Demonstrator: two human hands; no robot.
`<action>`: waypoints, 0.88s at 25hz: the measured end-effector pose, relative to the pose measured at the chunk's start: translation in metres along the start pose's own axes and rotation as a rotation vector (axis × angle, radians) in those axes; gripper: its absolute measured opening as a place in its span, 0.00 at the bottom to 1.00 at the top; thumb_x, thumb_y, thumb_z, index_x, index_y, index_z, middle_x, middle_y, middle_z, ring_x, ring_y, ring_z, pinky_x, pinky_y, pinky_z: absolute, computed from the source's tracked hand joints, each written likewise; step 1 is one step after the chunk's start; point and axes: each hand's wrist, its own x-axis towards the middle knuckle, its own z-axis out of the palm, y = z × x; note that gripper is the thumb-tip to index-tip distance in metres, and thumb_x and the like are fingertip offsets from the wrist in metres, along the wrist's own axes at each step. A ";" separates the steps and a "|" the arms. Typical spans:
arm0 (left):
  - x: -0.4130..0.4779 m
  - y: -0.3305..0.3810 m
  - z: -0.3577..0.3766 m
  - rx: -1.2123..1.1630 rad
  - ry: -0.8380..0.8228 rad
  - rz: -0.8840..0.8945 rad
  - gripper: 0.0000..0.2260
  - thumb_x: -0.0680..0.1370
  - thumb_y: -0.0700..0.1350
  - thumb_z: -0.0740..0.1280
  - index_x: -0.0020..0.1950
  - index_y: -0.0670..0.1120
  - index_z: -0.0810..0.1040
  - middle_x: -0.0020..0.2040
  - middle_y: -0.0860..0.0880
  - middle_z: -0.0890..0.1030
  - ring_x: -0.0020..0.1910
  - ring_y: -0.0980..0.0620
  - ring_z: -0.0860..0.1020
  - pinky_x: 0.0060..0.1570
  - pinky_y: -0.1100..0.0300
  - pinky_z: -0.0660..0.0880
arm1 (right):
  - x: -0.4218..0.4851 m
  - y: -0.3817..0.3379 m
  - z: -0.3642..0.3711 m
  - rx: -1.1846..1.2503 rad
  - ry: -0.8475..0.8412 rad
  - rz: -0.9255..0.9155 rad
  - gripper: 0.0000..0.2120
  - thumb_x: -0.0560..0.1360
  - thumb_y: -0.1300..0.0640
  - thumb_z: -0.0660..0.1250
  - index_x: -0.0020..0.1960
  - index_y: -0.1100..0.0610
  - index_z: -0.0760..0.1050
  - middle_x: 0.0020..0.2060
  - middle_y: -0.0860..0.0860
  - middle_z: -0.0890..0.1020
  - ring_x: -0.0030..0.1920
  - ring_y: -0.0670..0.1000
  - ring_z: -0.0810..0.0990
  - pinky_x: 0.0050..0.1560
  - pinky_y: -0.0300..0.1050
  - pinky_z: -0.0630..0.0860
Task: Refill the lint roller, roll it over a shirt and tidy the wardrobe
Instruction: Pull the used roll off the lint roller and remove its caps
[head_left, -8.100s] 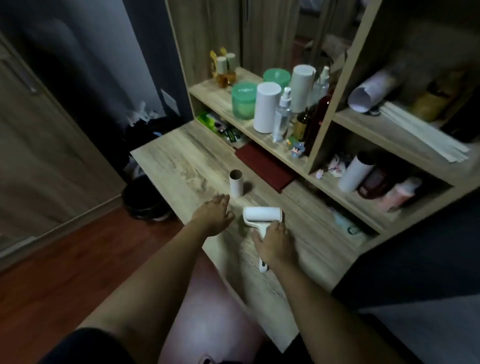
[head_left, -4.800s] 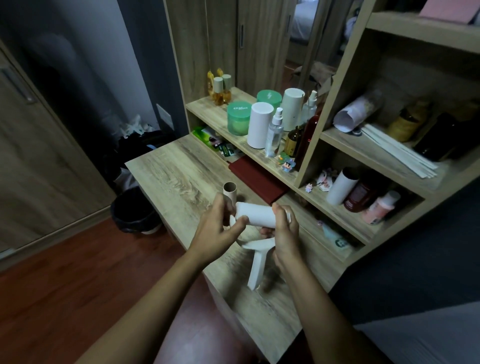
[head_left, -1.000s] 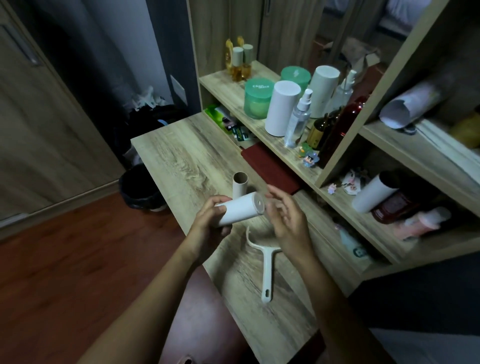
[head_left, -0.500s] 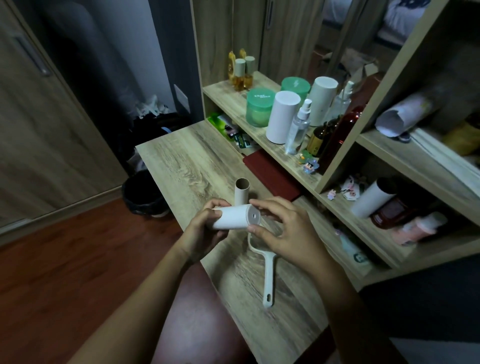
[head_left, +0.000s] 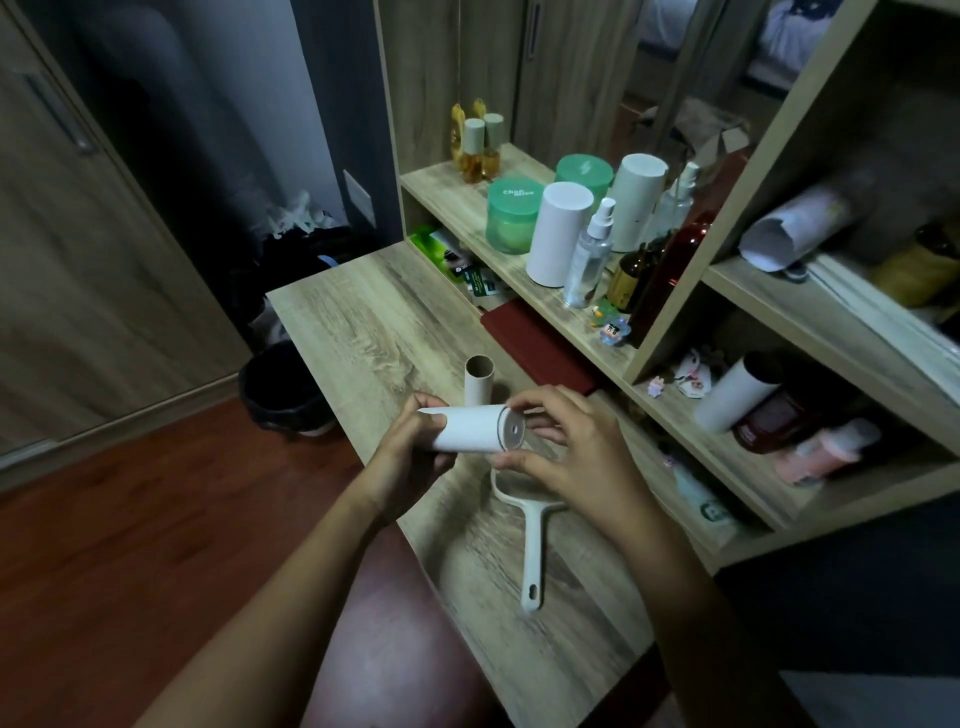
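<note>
Half hidden under the right hand (head_left: 576, 452), the fork of the white handle (head_left: 532, 545), flat on the tabletop (head_left: 363, 322). Above it, a white roll (head_left: 467, 428) with grey holed end cap: left hand (head_left: 410, 462) wrapped round one end, right hand pinching the cap end. Upright cardboard core (head_left: 478, 384) just behind; open wood leftward.
</note>
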 end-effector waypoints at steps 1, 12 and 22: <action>0.000 0.000 0.000 0.001 0.007 0.003 0.14 0.62 0.47 0.66 0.41 0.45 0.65 0.37 0.46 0.69 0.24 0.55 0.66 0.26 0.65 0.65 | -0.001 0.000 0.001 -0.001 0.023 0.008 0.23 0.61 0.56 0.79 0.54 0.56 0.77 0.47 0.37 0.75 0.49 0.36 0.78 0.51 0.28 0.75; 0.000 0.007 -0.009 -0.045 0.252 0.064 0.04 0.68 0.43 0.59 0.41 0.46 0.66 0.39 0.47 0.69 0.24 0.56 0.66 0.23 0.67 0.64 | -0.002 0.076 0.045 -0.047 0.146 0.204 0.21 0.65 0.58 0.77 0.57 0.56 0.78 0.53 0.51 0.77 0.51 0.47 0.79 0.54 0.40 0.78; 0.000 0.015 -0.031 0.012 0.346 0.092 0.04 0.67 0.43 0.60 0.40 0.46 0.66 0.38 0.47 0.69 0.24 0.56 0.66 0.23 0.67 0.64 | 0.042 0.180 0.087 -0.549 -0.070 0.441 0.19 0.71 0.61 0.69 0.61 0.54 0.76 0.56 0.56 0.77 0.56 0.58 0.77 0.55 0.45 0.72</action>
